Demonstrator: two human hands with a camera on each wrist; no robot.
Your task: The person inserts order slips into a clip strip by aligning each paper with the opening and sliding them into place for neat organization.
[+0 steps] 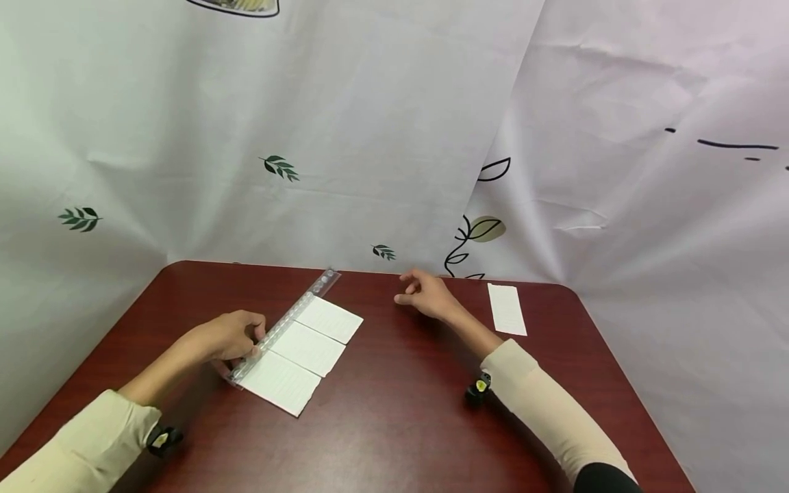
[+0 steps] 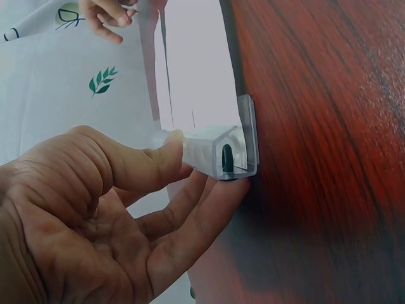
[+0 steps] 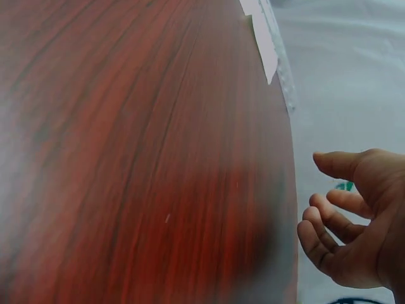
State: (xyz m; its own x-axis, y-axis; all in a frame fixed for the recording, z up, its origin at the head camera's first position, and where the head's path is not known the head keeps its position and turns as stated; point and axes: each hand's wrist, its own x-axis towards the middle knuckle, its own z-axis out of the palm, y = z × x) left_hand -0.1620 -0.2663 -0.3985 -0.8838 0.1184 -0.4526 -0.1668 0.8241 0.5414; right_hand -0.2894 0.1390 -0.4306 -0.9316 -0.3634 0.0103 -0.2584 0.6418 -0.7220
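Note:
My left hand (image 1: 228,337) grips the near end of a long clear plastic strip (image 1: 286,320), thumb on top and fingers beneath. In the left wrist view the strip's boxy end (image 2: 218,152) shows a dark, rounded piece inside it. Three white paper cards, a near one (image 1: 280,382), a middle one (image 1: 308,347) and a far one (image 1: 329,318), sit in a row along the strip's right side. Past the row's far right, my right hand (image 1: 428,294) hovers over the table with loosely bent fingers, holding nothing; the right wrist view (image 3: 354,218) shows its palm bare.
A single white paper slip (image 1: 507,309) lies at the far right of the dark red wooden table (image 1: 394,424). A white cloth with leaf prints (image 1: 370,137) hangs behind the table's back edge and at both sides.

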